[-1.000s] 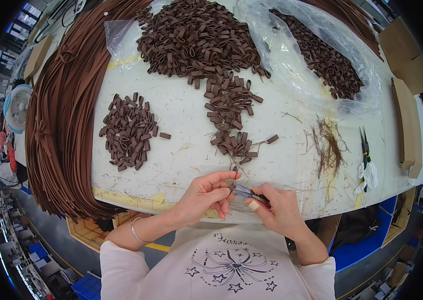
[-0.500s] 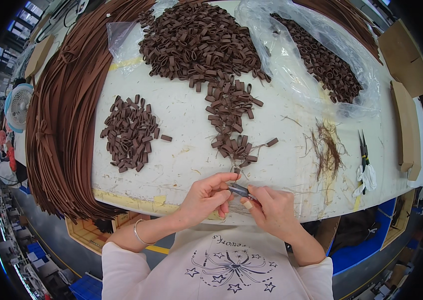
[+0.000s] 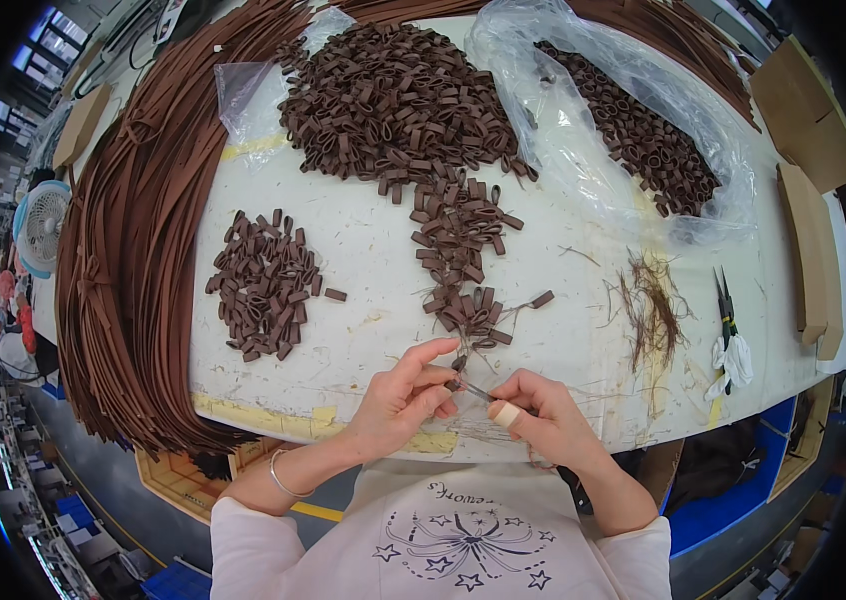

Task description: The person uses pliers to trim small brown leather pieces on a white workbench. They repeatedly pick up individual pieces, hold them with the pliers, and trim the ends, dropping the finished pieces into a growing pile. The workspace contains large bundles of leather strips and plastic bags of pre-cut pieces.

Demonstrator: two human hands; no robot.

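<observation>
My left hand (image 3: 395, 400) pinches a small dark brown strap loop (image 3: 458, 364) just above the table's near edge. My right hand (image 3: 549, 415), with a beige wrap on its thumb, is closed around a slim tool that looks like thread snips (image 3: 481, 394). The metal tip of the tool meets the lower end of the loop, by my left fingertips. Just beyond my hands, a trail of brown loops (image 3: 470, 310) with loose threads leads back to a large heap of loops (image 3: 393, 95).
A smaller pile of loops (image 3: 265, 285) lies left, beside long brown strips (image 3: 128, 260). At right are a clear plastic bag (image 3: 568, 140) holding loops, thread scraps (image 3: 651, 305), black-handled scissors (image 3: 726, 310) with white wrapping, and a cardboard box (image 3: 808, 260).
Both hands have shifted slightly. The loop in my left fingers now shows more plainly, and the tool has turned so that its metal tip reaches the loop.
</observation>
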